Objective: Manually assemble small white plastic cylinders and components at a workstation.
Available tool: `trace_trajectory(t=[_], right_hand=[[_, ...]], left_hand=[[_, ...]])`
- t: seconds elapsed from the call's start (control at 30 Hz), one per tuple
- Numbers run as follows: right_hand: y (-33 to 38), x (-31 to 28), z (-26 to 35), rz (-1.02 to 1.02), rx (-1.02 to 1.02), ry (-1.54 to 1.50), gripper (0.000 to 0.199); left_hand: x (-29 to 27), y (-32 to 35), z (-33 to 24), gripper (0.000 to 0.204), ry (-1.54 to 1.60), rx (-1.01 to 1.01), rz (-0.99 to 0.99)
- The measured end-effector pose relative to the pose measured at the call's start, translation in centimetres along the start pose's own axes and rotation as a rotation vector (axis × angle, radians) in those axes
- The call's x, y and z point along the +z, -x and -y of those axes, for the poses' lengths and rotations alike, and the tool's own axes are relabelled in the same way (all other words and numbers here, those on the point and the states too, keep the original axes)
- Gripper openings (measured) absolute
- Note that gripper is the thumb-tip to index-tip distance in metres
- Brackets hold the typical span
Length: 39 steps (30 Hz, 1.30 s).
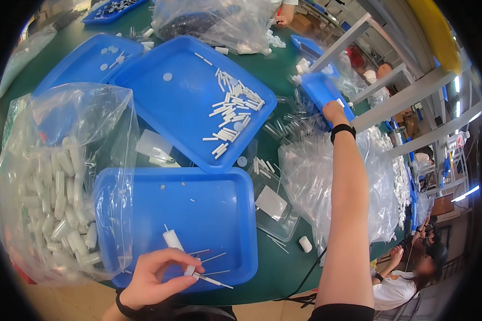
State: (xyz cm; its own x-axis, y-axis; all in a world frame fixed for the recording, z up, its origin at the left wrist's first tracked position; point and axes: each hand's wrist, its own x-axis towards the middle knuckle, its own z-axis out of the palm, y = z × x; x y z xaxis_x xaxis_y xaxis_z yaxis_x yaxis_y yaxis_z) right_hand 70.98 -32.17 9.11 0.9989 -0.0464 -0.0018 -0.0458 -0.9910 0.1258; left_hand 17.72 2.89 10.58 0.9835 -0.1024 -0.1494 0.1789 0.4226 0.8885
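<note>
Over the near edge of a blue tray, my left hand pinches a small white plastic piece between thumb and fingers. Thin white rods extend beside those fingertips; whether the hand also holds them is unclear. Just beyond it, a white cylinder with a thin tip lies in the tray. My right arm stretches far out to the right. The right hand is closed at a smaller blue tray, a bit of white showing by its fingertips. What it grips is mostly hidden.
A larger blue tray holds many short white rods and round discs. At left stands a clear bag of white cylinders. Another clear bag lies under my right arm. Grey metal rails rise at right; other people work nearby.
</note>
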Motion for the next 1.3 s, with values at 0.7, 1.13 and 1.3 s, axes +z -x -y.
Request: trace_trajectory(t=[0.7, 1.13, 1.3], right_hand=[[15.9, -4.7, 6.7, -0.504, -0.411, -0.143, 0.020], [46.3, -5.4, 4.4, 0.022, -0.282, -0.864, 0.015], [49.1, -1.7, 6.7, 0.038, -0.339, -0.907, 0.016]], left_hand=[[0.4, 0.3, 0.8, 0.022, -0.060, 0.090, 0.045], [0.6, 0.7, 1.0, 0.022, -0.102, 0.267, -0.016], [1.2, 1.6, 0.7, 0.021, -0.256, 0.344, 0.002]])
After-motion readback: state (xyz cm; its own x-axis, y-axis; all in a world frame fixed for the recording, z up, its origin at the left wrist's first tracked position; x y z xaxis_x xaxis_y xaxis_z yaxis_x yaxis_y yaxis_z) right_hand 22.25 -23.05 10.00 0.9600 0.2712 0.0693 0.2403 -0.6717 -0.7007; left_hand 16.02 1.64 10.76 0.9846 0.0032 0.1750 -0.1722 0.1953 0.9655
